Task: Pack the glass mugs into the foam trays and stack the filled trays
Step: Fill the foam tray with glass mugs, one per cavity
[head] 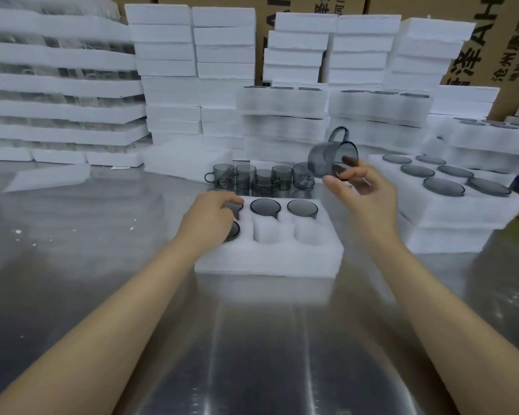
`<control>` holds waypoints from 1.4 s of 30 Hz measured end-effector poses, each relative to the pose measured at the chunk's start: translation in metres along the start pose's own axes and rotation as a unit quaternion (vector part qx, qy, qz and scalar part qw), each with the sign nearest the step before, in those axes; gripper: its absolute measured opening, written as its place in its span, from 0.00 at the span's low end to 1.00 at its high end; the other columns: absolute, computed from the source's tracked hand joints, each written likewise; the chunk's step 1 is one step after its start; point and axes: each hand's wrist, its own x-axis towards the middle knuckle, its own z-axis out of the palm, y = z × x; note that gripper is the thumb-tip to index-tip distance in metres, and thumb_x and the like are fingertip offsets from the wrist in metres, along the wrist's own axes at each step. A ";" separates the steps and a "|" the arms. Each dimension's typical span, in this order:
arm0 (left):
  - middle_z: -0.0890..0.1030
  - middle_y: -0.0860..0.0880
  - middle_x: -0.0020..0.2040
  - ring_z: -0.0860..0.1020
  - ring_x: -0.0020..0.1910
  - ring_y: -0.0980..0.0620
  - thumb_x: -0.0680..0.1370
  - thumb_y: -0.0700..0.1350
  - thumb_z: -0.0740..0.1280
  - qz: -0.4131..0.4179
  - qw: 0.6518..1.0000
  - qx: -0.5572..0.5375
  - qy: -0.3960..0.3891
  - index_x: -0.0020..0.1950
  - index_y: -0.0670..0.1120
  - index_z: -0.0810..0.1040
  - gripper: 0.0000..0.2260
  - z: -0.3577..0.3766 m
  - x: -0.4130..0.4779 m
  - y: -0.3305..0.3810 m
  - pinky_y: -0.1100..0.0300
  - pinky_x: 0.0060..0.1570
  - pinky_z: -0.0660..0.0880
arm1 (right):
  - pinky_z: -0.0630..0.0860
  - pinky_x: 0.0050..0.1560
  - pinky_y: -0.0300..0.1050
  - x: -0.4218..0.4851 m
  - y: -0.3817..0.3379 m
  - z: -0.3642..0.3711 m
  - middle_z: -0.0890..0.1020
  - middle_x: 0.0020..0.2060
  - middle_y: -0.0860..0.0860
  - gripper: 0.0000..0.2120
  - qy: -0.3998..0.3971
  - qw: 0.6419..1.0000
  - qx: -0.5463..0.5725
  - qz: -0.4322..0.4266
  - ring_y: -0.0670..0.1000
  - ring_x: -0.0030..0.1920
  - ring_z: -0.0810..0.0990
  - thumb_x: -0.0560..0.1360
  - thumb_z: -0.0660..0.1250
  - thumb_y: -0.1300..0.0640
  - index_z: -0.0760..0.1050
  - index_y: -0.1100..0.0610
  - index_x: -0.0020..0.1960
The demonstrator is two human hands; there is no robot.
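Your right hand (pixel 363 190) is pinching a tilted mug (pixel 331 158), raised near the tray (pixel 267 259). Your left hand (pixel 210 217) is lying on its left pockets, fingers bent, grip unclear.

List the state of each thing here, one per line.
Front foam tray, four pockets filled, two empty.
Held glass mug, tilted, in midair.
Right hand, pinching that mug.
Left hand, resting on the tray.
Loose mugs, upright behind the tray.
Right tray, full, stacked.
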 end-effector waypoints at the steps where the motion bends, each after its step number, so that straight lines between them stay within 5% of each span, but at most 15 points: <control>1: 0.76 0.51 0.65 0.77 0.56 0.47 0.71 0.33 0.53 0.000 1.000 -0.001 0.002 0.48 0.55 0.78 0.22 0.000 0.000 0.000 0.51 0.54 0.75 | 0.76 0.53 0.41 -0.002 -0.009 0.005 0.80 0.56 0.50 0.10 -0.008 0.999 0.031 -0.008 0.50 0.54 0.82 0.66 0.77 0.60 0.76 0.52 0.36; 4: 0.75 0.50 0.67 0.74 0.61 0.48 0.71 0.32 0.52 0.003 1.000 0.010 0.006 0.52 0.53 0.80 0.23 -0.001 0.000 0.000 0.49 0.57 0.74 | 0.76 0.45 0.35 -0.013 -0.023 0.020 0.82 0.47 0.46 0.11 -0.049 0.997 0.045 -0.032 0.46 0.46 0.82 0.64 0.78 0.53 0.75 0.50 0.34; 8: 0.76 0.47 0.65 0.75 0.60 0.43 0.71 0.31 0.53 0.003 1.000 0.016 0.010 0.55 0.50 0.80 0.24 -0.001 0.000 0.001 0.50 0.56 0.75 | 0.79 0.43 0.46 -0.031 -0.016 0.033 0.82 0.44 0.51 0.13 -0.125 0.991 -0.050 -0.024 0.50 0.43 0.81 0.65 0.76 0.49 0.71 0.50 0.34; 11: 0.82 0.43 0.53 0.76 0.54 0.36 0.71 0.30 0.53 -0.001 1.000 0.014 0.006 0.57 0.49 0.80 0.24 0.000 -0.002 0.004 0.52 0.46 0.75 | 0.78 0.35 0.52 -0.036 -0.010 0.032 0.83 0.44 0.50 0.15 -0.185 0.979 -0.081 0.024 0.50 0.35 0.80 0.63 0.76 0.48 0.70 0.50 0.34; 15: 0.81 0.46 0.49 0.76 0.52 0.35 0.71 0.30 0.54 0.000 1.000 0.007 0.010 0.56 0.49 0.79 0.24 0.001 -0.004 0.005 0.59 0.35 0.67 | 0.76 0.38 0.37 -0.033 -0.008 0.032 0.82 0.44 0.46 0.12 -0.217 0.972 -0.093 0.013 0.45 0.37 0.81 0.65 0.77 0.53 0.72 0.48 0.34; 19: 0.82 0.44 0.50 0.76 0.53 0.36 0.70 0.30 0.53 0.009 1.000 0.008 0.005 0.50 0.52 0.77 0.22 0.000 -0.005 0.005 0.56 0.42 0.70 | 0.77 0.47 0.36 -0.034 -0.008 0.034 0.82 0.43 0.47 0.10 -0.239 0.962 -0.129 -0.006 0.47 0.45 0.81 0.67 0.76 0.54 0.75 0.48 0.37; 22: 0.79 0.47 0.61 0.77 0.52 0.39 0.70 0.30 0.53 0.017 1.000 0.005 0.004 0.48 0.52 0.77 0.21 0.000 -0.004 0.004 0.57 0.43 0.71 | 0.78 0.50 0.39 -0.035 -0.011 0.034 0.81 0.45 0.47 0.07 -0.258 0.955 -0.146 -0.033 0.46 0.47 0.80 0.68 0.76 0.57 0.78 0.49 0.42; 27: 0.81 0.43 0.54 0.77 0.49 0.38 0.69 0.31 0.54 0.021 1.000 0.020 -0.001 0.54 0.48 0.80 0.23 -0.001 -0.003 0.002 0.58 0.40 0.68 | 0.74 0.49 0.31 -0.038 -0.013 0.035 0.76 0.61 0.44 0.12 -0.288 0.931 -0.209 -0.085 0.39 0.53 0.76 0.70 0.73 0.56 0.82 0.51 0.53; 31: 0.78 0.47 0.61 0.76 0.45 0.43 0.72 0.32 0.55 0.030 0.999 0.037 0.016 0.54 0.49 0.79 0.20 -0.001 -0.003 0.003 0.54 0.46 0.74 | 0.69 0.48 0.30 -0.040 -0.013 0.033 0.77 0.57 0.43 0.18 -0.305 0.912 -0.248 -0.120 0.38 0.51 0.72 0.71 0.72 0.53 0.77 0.50 0.60; 35: 0.81 0.49 0.53 0.76 0.46 0.49 0.80 0.39 0.57 0.041 0.998 0.037 0.016 0.55 0.50 0.79 0.13 0.000 -0.001 0.003 0.56 0.50 0.73 | 0.71 0.52 0.40 -0.043 -0.014 0.033 0.73 0.56 0.39 0.32 -0.323 0.884 -0.320 -0.108 0.39 0.51 0.69 0.70 0.66 0.43 0.61 0.41 0.72; 39: 0.80 0.50 0.44 0.78 0.50 0.48 0.81 0.43 0.60 0.063 0.998 0.019 -0.013 0.55 0.49 0.79 0.09 0.000 -0.001 0.001 0.51 0.55 0.74 | 0.65 0.48 0.38 -0.045 -0.014 0.036 0.70 0.57 0.38 0.30 -0.324 0.852 -0.392 -0.122 0.35 0.51 0.64 0.71 0.63 0.41 0.64 0.43 0.73; 42: 0.81 0.48 0.54 0.76 0.57 0.48 0.80 0.40 0.61 0.109 0.994 0.030 -0.014 0.56 0.48 0.80 0.10 0.001 0.001 0.001 0.52 0.60 0.71 | 0.63 0.51 0.38 -0.045 -0.016 0.037 0.72 0.59 0.40 0.28 -0.335 0.839 -0.412 -0.121 0.40 0.60 0.65 0.72 0.62 0.41 0.65 0.43 0.72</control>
